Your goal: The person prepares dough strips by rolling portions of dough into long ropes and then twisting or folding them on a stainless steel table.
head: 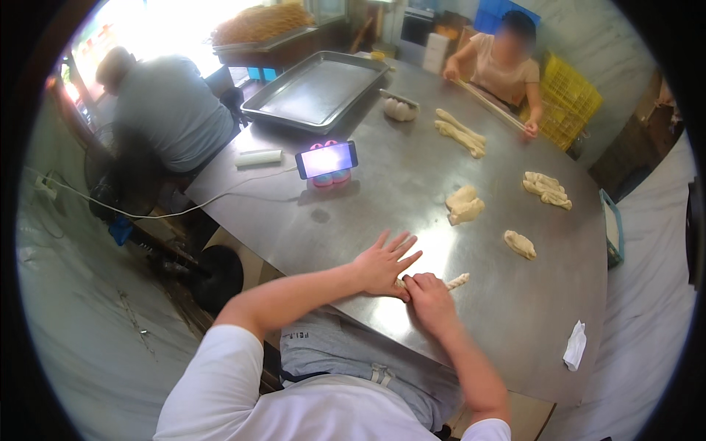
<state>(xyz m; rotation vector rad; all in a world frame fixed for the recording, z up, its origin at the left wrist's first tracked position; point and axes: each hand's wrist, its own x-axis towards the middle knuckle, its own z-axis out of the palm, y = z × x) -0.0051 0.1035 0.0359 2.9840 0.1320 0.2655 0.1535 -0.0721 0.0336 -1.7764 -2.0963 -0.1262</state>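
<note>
On the metal table before me, my right hand (430,300) is closed over a twisted dough strand (458,281), whose braided end sticks out to the right. My left hand (383,267) lies beside it with fingers spread, its thumb at the strand's left part. Both hands hide the middle of the strand. Farther off lie a folded dough piece (465,205), a small dough piece (519,245), a pile of dough strips (547,190) and longer dough strips (461,133).
A phone (327,160) on a pink stand, its white cable, a white roll (258,159) and a large metal tray (317,91) are at the left. A co-worker (504,71) across the table stretches a dough strand (491,105). Crumpled paper (575,345) lies near the right edge.
</note>
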